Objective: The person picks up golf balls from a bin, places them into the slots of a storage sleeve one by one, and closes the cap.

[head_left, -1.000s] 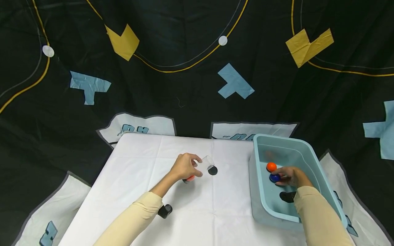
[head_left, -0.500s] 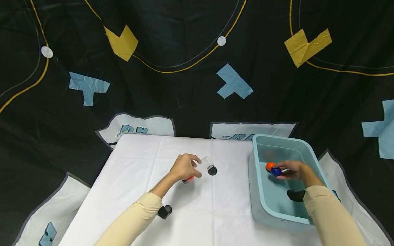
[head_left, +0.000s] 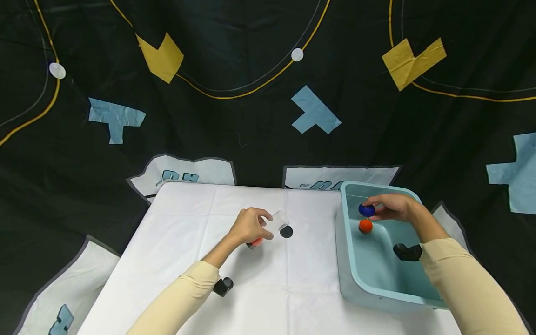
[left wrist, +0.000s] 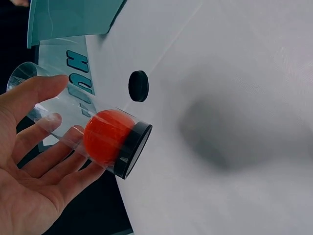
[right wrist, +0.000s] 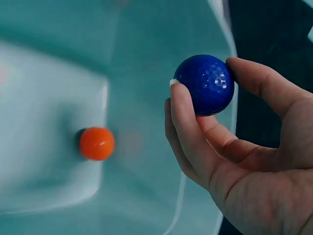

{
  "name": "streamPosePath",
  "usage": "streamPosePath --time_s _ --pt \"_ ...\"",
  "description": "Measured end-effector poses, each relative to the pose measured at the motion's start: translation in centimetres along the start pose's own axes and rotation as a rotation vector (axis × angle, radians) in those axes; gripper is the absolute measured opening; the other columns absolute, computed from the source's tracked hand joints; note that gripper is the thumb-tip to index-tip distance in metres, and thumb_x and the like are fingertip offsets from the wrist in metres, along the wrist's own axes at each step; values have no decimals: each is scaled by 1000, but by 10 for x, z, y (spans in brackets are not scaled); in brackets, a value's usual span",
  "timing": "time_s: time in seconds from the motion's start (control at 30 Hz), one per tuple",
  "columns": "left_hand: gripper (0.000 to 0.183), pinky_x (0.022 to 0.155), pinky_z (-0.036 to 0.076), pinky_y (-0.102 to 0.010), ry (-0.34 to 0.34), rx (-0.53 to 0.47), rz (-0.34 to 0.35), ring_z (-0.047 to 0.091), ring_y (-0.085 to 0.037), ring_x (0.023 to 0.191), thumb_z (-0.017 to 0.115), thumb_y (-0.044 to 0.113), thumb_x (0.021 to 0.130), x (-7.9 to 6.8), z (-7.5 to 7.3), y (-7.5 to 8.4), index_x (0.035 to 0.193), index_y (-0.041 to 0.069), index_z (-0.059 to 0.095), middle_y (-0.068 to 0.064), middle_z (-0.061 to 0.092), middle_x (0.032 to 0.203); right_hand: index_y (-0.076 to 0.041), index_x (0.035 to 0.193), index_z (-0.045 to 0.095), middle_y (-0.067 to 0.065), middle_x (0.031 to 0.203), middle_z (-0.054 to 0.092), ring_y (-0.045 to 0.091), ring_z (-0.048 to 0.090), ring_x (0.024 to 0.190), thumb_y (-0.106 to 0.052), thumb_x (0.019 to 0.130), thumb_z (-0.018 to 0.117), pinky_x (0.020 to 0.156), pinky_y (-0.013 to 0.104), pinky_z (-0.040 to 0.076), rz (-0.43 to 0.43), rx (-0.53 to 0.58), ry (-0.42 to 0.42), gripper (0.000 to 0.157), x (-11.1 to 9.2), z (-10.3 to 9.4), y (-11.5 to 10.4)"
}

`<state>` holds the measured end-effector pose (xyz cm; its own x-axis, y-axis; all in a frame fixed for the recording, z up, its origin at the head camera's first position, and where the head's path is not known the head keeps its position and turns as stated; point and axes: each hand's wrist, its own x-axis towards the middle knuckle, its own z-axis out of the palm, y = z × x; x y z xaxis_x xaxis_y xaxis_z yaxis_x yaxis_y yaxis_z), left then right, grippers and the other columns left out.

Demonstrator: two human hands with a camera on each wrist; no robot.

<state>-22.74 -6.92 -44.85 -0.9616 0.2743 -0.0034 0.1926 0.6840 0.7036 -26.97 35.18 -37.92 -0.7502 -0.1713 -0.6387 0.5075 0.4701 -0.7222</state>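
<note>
My left hand (head_left: 250, 226) grips a clear plastic tube (left wrist: 71, 105) above the white table, tilted, its open end up and away. Inside it, a red-orange ball (left wrist: 108, 135) rests against the black cap (left wrist: 133, 150) closing the lower end. A loose black lid (head_left: 286, 231) lies on the cloth just beyond. Over the teal bin (head_left: 348, 260), my right hand (head_left: 391, 208) pinches a dimpled blue golf ball (right wrist: 205, 84) between thumb and fingers. An orange ball (right wrist: 97, 143) sits on the bin's floor, below the blue one.
The white-covered table (head_left: 251, 302) carries the bin at its right side. Behind hangs a dark curtain (head_left: 234, 130) with yellow and blue patches. Black wrist devices sit on both arms, the left one (head_left: 223, 286) low over the table.
My right hand has lifted the blue golf ball from near the bin's floor, moving it up and toward the far end. The left hand with the tube has stayed nearly still.
</note>
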Motion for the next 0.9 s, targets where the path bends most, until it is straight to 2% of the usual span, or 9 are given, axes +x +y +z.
streamPosePath --time_s 0.1,0.23,0.4,0.63,0.8,0.9 --pt "39 75 55 -32 -2 1 4 66 -16 82 93 16 63 1 0 2 99 14 78 -2 74 85 7 147 31 14 117 64 18 70 97 -30 104 56 90 28 57 -24 2 -9 63 -5 5 -14" --pt "40 76 55 -32 -4 1 12 66 -16 82 93 16 63 2 0 4 100 13 78 -5 75 87 7 140 42 8 109 68 18 70 96 -27 103 58 90 28 58 -59 6 -22 53 -10 15 -34" --pt "40 76 55 -32 -9 13 9 66 -16 82 93 17 63 3 1 4 99 14 78 -5 75 86 8 137 50 7 109 71 18 71 96 -28 102 60 92 30 57 -107 -55 -53 52 -12 32 -58" --pt "38 77 56 -34 -19 6 21 69 -18 85 92 17 64 4 1 6 99 15 78 -4 76 87 12 140 43 23 128 61 22 69 98 -28 99 64 95 34 56 -108 -150 -34 61 -4 71 -80" --pt "38 78 56 -34 -22 13 25 69 -17 86 92 17 63 3 1 6 98 17 78 -3 76 87 12 135 49 24 123 63 22 72 91 -25 97 66 91 34 58 -96 -174 -2 56 5 101 -88" --pt "38 78 55 -33 -22 16 17 69 -17 86 92 17 63 2 0 6 98 17 78 -2 76 86 12 133 52 23 119 64 22 72 88 -23 95 68 87 33 60 -98 -180 -11 54 12 119 -90"
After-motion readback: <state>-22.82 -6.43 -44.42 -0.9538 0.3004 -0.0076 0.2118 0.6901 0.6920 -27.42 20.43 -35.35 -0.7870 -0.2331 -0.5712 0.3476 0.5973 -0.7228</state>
